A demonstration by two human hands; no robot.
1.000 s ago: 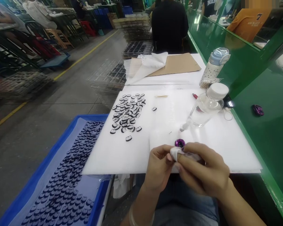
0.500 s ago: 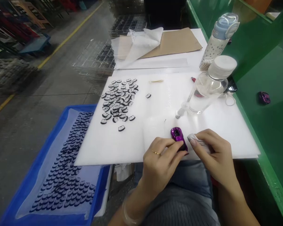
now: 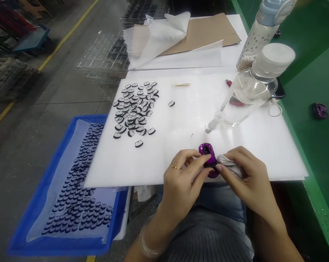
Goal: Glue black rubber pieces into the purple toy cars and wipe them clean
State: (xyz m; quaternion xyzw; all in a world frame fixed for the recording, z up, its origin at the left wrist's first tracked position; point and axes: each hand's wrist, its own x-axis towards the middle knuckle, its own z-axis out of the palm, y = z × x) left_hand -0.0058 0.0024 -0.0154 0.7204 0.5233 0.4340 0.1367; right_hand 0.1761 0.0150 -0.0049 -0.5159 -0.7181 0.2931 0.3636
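Observation:
A small purple toy car (image 3: pixel 207 149) is near the front edge of the white board (image 3: pixel 153 163). My left hand (image 3: pixel 183 182) grips its left side, fingers bent over the top and thumb along the near end. My right hand (image 3: pixel 247 176) is closed around a crumpled white cloth (image 3: pixel 230 161), and its thumb tip reaches the car's right side. Farther left on the board lies a loose pile of small black-edged curved pieces (image 3: pixel 134 109). One such piece (image 3: pixel 171 103) sits apart from the pile.
A clear bottle (image 3: pixel 249 91) with a white cap and a dotted flask (image 3: pixel 258 40) stand at right, beside cotton swabs (image 3: pixel 246 62). Thin sticks (image 3: pixel 182 84) lie mid-board. A blue tray (image 3: pixel 63 249) holds rows of dark pieces, lower left. Another purple car (image 3: pixel 320 110) rests on the green surface.
My right hand has come closer to the car, its thumb now at the car's side. My left fingers have shifted slightly on the car. The whole view has tilted a little downward.

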